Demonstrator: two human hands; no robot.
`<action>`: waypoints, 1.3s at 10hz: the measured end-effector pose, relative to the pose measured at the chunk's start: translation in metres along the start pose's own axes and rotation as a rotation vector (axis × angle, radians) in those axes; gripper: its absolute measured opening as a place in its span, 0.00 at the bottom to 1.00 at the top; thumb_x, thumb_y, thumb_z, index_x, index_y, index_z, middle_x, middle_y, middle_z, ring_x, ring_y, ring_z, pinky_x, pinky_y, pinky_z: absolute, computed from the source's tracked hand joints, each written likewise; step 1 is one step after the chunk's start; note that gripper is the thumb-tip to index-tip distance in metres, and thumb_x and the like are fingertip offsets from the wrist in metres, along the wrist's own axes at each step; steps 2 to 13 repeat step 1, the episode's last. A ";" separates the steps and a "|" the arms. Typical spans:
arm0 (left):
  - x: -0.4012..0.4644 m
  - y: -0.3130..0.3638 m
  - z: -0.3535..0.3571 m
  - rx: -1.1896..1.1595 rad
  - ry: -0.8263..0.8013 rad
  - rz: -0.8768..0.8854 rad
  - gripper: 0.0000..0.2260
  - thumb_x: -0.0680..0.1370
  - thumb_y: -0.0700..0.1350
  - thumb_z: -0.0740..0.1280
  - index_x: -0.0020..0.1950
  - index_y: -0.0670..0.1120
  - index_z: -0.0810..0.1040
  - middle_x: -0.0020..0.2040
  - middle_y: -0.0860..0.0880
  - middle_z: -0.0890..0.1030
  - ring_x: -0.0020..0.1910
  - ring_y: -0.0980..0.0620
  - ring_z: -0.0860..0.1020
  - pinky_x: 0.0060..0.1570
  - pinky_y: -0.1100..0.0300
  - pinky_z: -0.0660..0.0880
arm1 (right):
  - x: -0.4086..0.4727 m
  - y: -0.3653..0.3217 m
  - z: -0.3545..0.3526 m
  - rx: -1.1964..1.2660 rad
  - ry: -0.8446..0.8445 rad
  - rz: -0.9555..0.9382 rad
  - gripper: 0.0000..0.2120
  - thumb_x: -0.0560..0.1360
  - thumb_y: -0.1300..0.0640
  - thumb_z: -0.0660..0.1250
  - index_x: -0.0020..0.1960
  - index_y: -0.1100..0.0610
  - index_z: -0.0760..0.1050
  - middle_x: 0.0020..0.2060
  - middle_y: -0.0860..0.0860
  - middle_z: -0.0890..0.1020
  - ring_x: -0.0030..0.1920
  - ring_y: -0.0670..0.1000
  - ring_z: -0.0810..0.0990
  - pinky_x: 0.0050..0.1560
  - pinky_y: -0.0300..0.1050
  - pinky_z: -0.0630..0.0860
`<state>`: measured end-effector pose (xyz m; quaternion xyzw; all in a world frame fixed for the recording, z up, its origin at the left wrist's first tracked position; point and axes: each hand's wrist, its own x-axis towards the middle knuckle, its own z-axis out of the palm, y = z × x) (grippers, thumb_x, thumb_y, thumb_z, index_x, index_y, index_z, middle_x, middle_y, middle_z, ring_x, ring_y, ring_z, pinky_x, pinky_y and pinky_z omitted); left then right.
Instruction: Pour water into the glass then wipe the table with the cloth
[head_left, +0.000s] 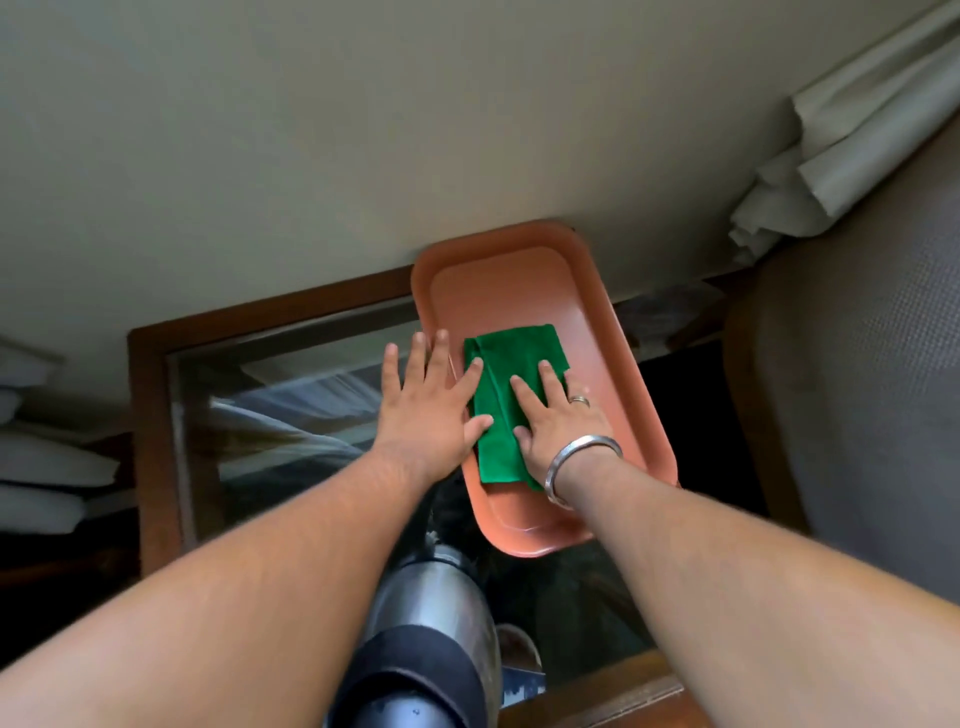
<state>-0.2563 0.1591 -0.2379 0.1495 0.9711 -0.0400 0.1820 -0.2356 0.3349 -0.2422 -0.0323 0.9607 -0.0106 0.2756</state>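
Note:
A folded green cloth (519, 348) lies in a salmon-coloured plastic tray (498, 280) on a glass-topped table (150, 415). My right hand (563, 421), with a ring and a metal bangle, lies flat on the cloth with its fingers apart. My left hand (431, 405) rests flat beside it, fingers spread across the tray's left rim, thumb and index finger touching the cloth's edge. Neither hand grips anything. Near the bottom, between my forearms, stands a steel jug (436, 613) with a black top. Right of it shows a small round rim that looks like the glass (519, 654), partly hidden.
The table has a brown wooden frame and stands against a pale wall. A grey upholstered chair (857, 364) is close on the right, with a pale curtain (831, 156) hanging above it. The tray overhangs the table's far edge at the wall.

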 end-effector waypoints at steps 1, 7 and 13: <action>-0.040 -0.018 -0.024 -0.017 0.039 -0.073 0.41 0.76 0.71 0.55 0.82 0.54 0.43 0.82 0.40 0.42 0.80 0.37 0.40 0.73 0.34 0.33 | -0.016 -0.016 -0.039 -0.102 0.074 -0.024 0.32 0.77 0.43 0.50 0.78 0.45 0.44 0.80 0.53 0.44 0.78 0.61 0.45 0.76 0.62 0.46; -0.040 -0.018 -0.024 -0.017 0.039 -0.073 0.41 0.76 0.71 0.55 0.82 0.54 0.43 0.82 0.40 0.42 0.80 0.37 0.40 0.73 0.34 0.33 | -0.016 -0.016 -0.039 -0.102 0.074 -0.024 0.32 0.77 0.43 0.50 0.78 0.45 0.44 0.80 0.53 0.44 0.78 0.61 0.45 0.76 0.62 0.46; -0.040 -0.018 -0.024 -0.017 0.039 -0.073 0.41 0.76 0.71 0.55 0.82 0.54 0.43 0.82 0.40 0.42 0.80 0.37 0.40 0.73 0.34 0.33 | -0.016 -0.016 -0.039 -0.102 0.074 -0.024 0.32 0.77 0.43 0.50 0.78 0.45 0.44 0.80 0.53 0.44 0.78 0.61 0.45 0.76 0.62 0.46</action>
